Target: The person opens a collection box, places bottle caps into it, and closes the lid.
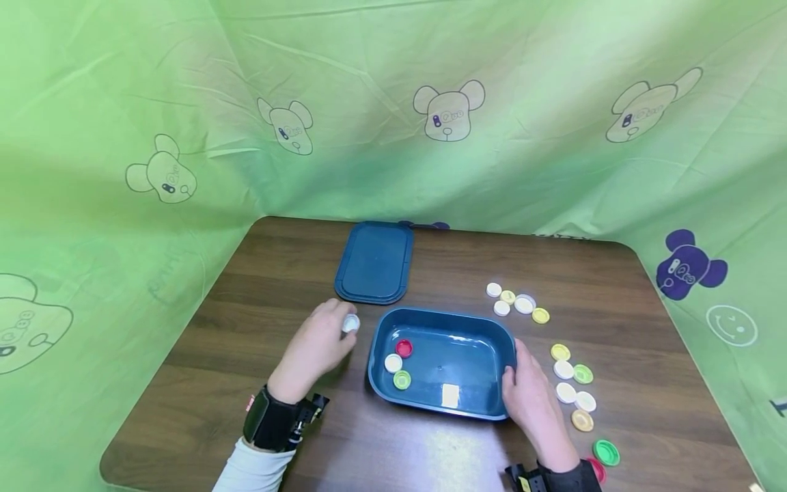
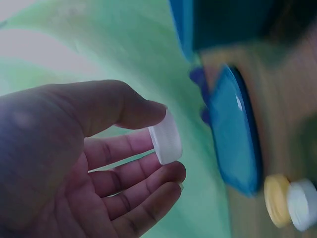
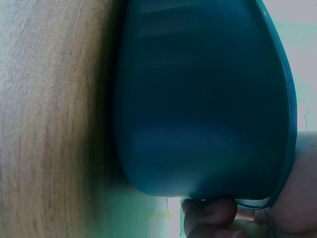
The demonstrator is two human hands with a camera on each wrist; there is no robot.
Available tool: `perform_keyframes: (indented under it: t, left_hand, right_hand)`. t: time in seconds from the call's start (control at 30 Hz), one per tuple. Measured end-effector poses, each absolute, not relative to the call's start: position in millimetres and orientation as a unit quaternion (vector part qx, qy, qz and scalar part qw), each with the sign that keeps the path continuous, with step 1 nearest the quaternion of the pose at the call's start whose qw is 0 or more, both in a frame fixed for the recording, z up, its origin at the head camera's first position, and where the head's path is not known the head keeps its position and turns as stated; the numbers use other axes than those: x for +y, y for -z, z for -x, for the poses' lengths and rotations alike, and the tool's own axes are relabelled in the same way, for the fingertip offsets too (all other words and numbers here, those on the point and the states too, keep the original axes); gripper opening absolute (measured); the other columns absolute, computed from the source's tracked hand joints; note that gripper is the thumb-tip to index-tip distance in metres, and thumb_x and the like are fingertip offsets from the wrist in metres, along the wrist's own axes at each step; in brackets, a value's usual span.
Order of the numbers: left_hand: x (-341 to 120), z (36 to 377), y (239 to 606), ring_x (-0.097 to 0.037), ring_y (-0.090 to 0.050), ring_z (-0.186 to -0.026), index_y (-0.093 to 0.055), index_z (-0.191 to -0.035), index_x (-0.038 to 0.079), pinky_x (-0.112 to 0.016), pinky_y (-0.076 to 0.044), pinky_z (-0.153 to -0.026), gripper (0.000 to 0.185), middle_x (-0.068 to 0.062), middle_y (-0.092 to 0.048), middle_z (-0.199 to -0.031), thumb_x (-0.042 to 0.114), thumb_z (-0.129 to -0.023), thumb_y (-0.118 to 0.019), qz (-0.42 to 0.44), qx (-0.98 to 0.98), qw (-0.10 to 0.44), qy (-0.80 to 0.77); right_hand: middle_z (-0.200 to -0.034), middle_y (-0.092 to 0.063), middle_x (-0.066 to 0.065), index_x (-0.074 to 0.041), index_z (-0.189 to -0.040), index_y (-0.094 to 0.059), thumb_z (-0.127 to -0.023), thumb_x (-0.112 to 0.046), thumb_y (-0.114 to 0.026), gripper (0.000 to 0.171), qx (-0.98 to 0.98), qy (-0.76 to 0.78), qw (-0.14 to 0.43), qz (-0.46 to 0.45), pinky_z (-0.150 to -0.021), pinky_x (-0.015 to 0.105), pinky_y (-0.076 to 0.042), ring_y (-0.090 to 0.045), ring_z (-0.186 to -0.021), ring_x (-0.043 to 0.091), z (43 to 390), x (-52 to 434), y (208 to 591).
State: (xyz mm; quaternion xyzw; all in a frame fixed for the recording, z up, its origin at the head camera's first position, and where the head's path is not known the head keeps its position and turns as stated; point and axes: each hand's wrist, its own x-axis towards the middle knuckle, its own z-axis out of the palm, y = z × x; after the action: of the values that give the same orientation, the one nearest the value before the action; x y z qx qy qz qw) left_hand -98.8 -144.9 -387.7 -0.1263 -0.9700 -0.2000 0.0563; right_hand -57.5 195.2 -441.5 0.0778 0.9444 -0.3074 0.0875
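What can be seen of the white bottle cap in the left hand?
The white bottle cap is a small round plastic cap with a smooth, shallow side wall. The left hand pinches it between thumb and fingertips, edge-on in the left wrist view, off the wooden table. It sits just left of the blue container, near that container's rim, and touches nothing but the fingers. Whether its inside is threaded cannot be told.

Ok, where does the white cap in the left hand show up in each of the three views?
Head: the white cap sits at the left hand's fingertips, just left of the blue container.
Left wrist: white cap at centre, pinched between thumb and fingers.
Right wrist: not in it; only the container's outer wall and the table show.
Shared landmark: the blue container, in all three.
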Motion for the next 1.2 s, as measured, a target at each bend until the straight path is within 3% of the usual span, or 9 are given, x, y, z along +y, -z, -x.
perform_keyframes:
  t: [0.23, 0.5, 1.2]
  left_hand:
    - [-106, 93, 383, -0.022, -0.059, -0.092, -0.069, -0.106, 0.004, -0.038, -0.053, -0.083, 0.025, -0.006, -0.064, -0.098, 0.009, -0.083, -0.078, 0.203, -0.96, 0.058, 0.183]
    - [-80, 94, 390, -0.018, -0.056, -0.094, -0.068, -0.114, 0.006, -0.032, -0.055, -0.083, 0.03, -0.005, -0.065, -0.107, 0.016, -0.087, -0.079, 0.224, -0.96, -0.002, 0.17]
    - [-79, 104, 403, -0.018, -0.056, -0.098, -0.067, -0.12, 0.005, -0.031, -0.055, -0.089, 0.034, -0.007, -0.065, -0.113, 0.016, -0.089, -0.077, 0.228, -0.967, -0.002, 0.112]
  right_hand:
    - [-0.152, -0.034, 0.035, 0.007, -0.156, -0.022, -0.104, -0.01, -0.045, 0.059, 0.944, 0.309, 0.085, -0.08, -0.106, 0.065, -0.036, -0.037, -0.138, 0.053, 57, 196, 442]
    - [-0.151, -0.035, 0.036, 0.008, -0.155, -0.023, -0.104, -0.01, -0.045, 0.058, 0.945, 0.309, 0.083, -0.076, -0.106, 0.066, -0.037, -0.038, -0.137, 0.054, 58, 195, 441]
    - [-0.151, -0.035, 0.036, 0.007, -0.155, -0.023, -0.104, -0.01, -0.046, 0.059, 0.944, 0.306, 0.091, -0.08, -0.106, 0.065, -0.037, -0.038, -0.137, 0.054, 58, 194, 435]
